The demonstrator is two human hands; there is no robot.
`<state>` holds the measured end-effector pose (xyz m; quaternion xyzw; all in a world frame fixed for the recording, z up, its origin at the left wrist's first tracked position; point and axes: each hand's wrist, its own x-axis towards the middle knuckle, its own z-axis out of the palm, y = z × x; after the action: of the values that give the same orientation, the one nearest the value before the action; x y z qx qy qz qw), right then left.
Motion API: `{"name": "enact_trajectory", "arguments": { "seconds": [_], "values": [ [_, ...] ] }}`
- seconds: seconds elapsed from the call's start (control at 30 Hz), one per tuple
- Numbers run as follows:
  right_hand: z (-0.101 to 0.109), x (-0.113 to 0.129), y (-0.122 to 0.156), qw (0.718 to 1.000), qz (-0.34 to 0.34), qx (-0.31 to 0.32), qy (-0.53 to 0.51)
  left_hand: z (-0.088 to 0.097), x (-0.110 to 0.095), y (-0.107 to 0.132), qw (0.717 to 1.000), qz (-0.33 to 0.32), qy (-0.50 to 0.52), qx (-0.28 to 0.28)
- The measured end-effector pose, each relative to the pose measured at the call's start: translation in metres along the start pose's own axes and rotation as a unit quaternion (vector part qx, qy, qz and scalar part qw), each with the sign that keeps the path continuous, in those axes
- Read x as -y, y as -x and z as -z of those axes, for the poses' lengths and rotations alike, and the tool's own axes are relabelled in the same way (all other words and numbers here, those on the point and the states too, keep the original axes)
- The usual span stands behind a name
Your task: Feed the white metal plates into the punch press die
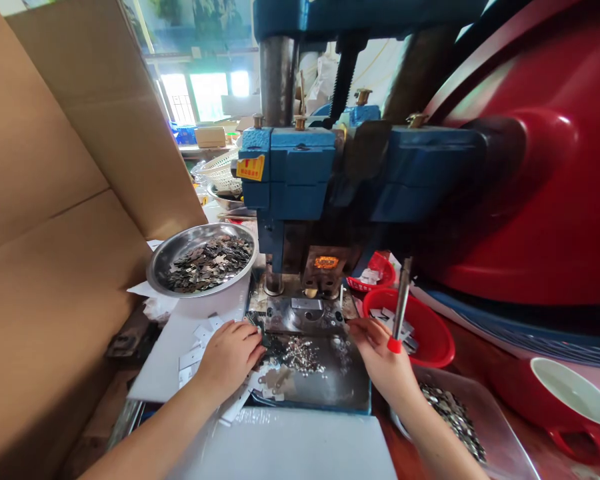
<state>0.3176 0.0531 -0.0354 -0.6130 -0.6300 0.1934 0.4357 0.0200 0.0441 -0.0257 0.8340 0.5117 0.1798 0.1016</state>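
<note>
My left hand (231,355) is at the left edge of the press bed, fingers bent together over dark flat metal pieces (275,347). What its fingertips hold, if anything, is hidden. My right hand (380,350) is beside the right side of the steel die (300,319), fingers curled in and fingertips close to its edge. A metal rod with a red end (401,303) crosses in front of that hand; I cannot tell whether they touch. A bright flat plate (307,305) lies on the die. Small shiny scraps (303,355) are heaped on the bed before it.
The blue press (290,173) stands ahead, its red wheel (525,153) at right. A steel bowl (163,280) of metal pieces is left; red baskets (445,340), a clear tub (500,420) and a red mug (535,413) are right. Cardboard (45,200) walls the left.
</note>
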Motion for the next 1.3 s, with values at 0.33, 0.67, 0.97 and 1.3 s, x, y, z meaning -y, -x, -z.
{"name": "enact_trajectory", "arguments": {
  "seconds": [0.33, 0.67, 0.97, 1.3],
  "values": [
    [0.003, -0.004, 0.003, 0.981, 0.111, 0.046, 0.152, 0.007, 0.008, 0.001, 0.958, 0.151, 0.2, -0.139],
    [-0.018, 0.016, 0.005, 0.903, 0.243, 0.105, 0.338, 0.01, -0.008, -0.011, 0.579, 0.363, 0.717, -0.136],
    [-0.026, 0.009, 0.004, 0.895, 0.276, 0.092, 0.337, 0.013, -0.005, -0.022, 0.444, 0.409, 0.778, -0.175],
    [-0.032, 0.032, -0.029, 0.969, 0.19, -0.011, 0.159, 0.018, -0.009, -0.027, 0.499, 0.406, 0.756, -0.118]
  ]
}}
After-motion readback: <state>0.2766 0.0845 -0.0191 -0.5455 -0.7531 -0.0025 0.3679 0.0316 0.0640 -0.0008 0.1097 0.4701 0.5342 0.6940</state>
